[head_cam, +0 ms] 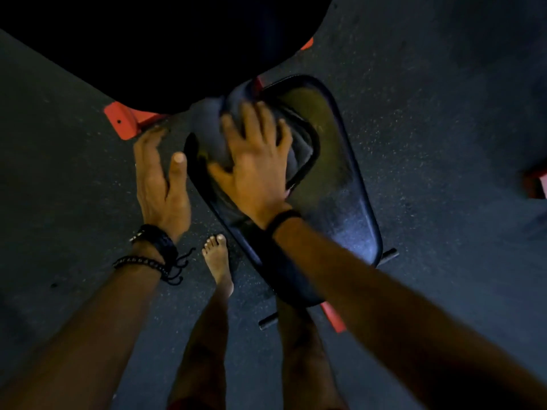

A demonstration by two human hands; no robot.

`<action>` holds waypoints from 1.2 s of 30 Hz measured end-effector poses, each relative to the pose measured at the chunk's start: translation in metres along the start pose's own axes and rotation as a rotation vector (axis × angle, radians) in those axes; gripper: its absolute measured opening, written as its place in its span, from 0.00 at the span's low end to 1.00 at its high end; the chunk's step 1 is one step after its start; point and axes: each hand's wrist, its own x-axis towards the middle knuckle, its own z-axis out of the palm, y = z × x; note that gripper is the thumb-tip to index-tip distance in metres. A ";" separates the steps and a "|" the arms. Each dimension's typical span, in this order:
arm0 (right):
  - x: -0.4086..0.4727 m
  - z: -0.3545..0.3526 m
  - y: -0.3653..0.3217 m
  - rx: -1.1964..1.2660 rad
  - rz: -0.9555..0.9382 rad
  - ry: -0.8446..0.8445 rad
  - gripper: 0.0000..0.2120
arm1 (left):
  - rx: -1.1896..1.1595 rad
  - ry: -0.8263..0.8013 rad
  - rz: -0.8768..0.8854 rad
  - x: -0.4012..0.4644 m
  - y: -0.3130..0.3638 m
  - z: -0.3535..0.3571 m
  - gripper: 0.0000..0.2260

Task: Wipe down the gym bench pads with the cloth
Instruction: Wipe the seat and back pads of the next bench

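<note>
Floor [59, 202] is dark speckled rubber matting, filling the view from the left edge. Left forearm enters from lower left, wearing a black woven wristband [157, 239] and a beaded bracelet [139, 261] just below it. Left hand [161, 176] sits beside the left edge of the seat pad, fingers straight and relaxed, thumb raised, holding nothing; whether the fingertips touch the red frame foot [124, 119] just above them cannot be told. Bare foot [217, 261] stands on the floor between the two forearms, close to the pad's near-left edge. Seat pad [340, 196] is black, tapered, running diagonally from upper centre to lower centre-right, with a glossy sheen on its right half. Cloth [228, 119] is dark and bunched, lying on the upper-left part of the seat pad, near the gap to the back pad. Right hand [254, 161] lies flat on top of the cloth, fingers spread wide and straight, pressing it against the pad; a thin black band [284, 217] circles the right wrist. Back pad [148, 39] appears as a large black mass across the top, detail lost in shadow. Red frame parts show at the pad junction, under the seat's near end [334, 318], and at the far right edge [535, 184]. Two short black pegs project from the frame near the seat's lower end.
</note>
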 end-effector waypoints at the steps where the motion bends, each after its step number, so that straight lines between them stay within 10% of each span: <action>1: -0.011 -0.005 0.016 -0.024 -0.246 -0.038 0.32 | 0.003 -0.008 0.006 0.000 0.002 -0.003 0.30; 3: -0.012 -0.020 0.077 -0.092 -0.535 -0.026 0.31 | 0.028 -0.061 0.046 0.001 0.007 -0.007 0.30; 7: -0.031 -0.033 0.093 0.123 0.425 0.161 0.31 | 0.100 -0.149 0.074 -0.004 0.018 0.002 0.30; 12: -0.111 -0.028 0.102 0.007 -0.606 -0.169 0.26 | 0.106 -0.137 0.045 -0.011 0.033 0.016 0.26; 16: -0.157 -0.030 0.108 0.064 0.445 0.175 0.32 | 0.165 -0.204 0.144 -0.014 0.036 0.029 0.26; 20: -0.231 -0.035 0.123 -0.054 -0.402 -0.210 0.27 | 0.270 -0.318 0.329 -0.016 0.048 0.052 0.26; 25: -0.169 -0.044 0.164 0.313 0.438 0.196 0.24 | 0.519 -0.368 0.433 -0.017 0.048 0.088 0.24; 30: -0.058 -0.053 0.182 0.518 0.503 0.106 0.11 | 0.651 -0.320 0.473 -0.019 0.041 0.093 0.24; 36: -0.208 -0.043 0.147 0.464 0.604 0.154 0.31 | 0.683 -0.318 0.472 -0.020 0.044 0.093 0.24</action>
